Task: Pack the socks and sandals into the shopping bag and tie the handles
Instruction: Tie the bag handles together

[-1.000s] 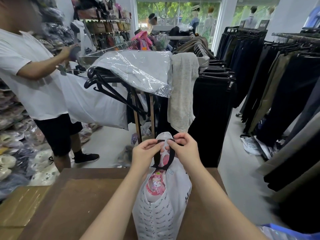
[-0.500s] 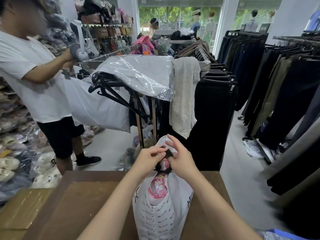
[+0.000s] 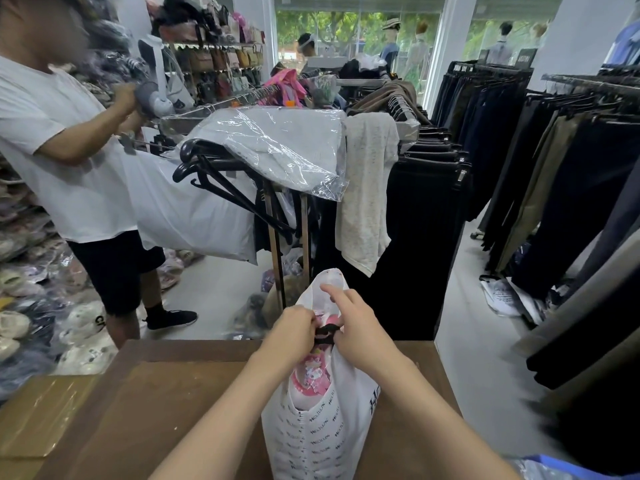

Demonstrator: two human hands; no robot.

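A white shopping bag [image 3: 322, 434] printed with small dark lettering is seen standing upright on the brown table [image 3: 166, 403], near its far edge. Both forearms are extended forward from the bottom of the view and are brought together directly above the bag's mouth. The left hand [image 3: 294, 329] is held on the left side of the bag's top, knuckles up, with its fingers curled down and pinched onto the black handles [image 3: 325, 333]. The right hand [image 3: 360, 327] is placed on the right side of the bag's top, just beside the left hand, with most of its fingers closed on the same black strap, while its index finger [image 3: 334, 294] is raised and stretched out toward the bag's upright far flap. The handles are bunched into a short dark band between the two hands, and whether a knot is formed cannot be told. Something pink and white [image 3: 310, 374] is visible inside the bag through the opening below the hands; which packed item it is cannot be made out.
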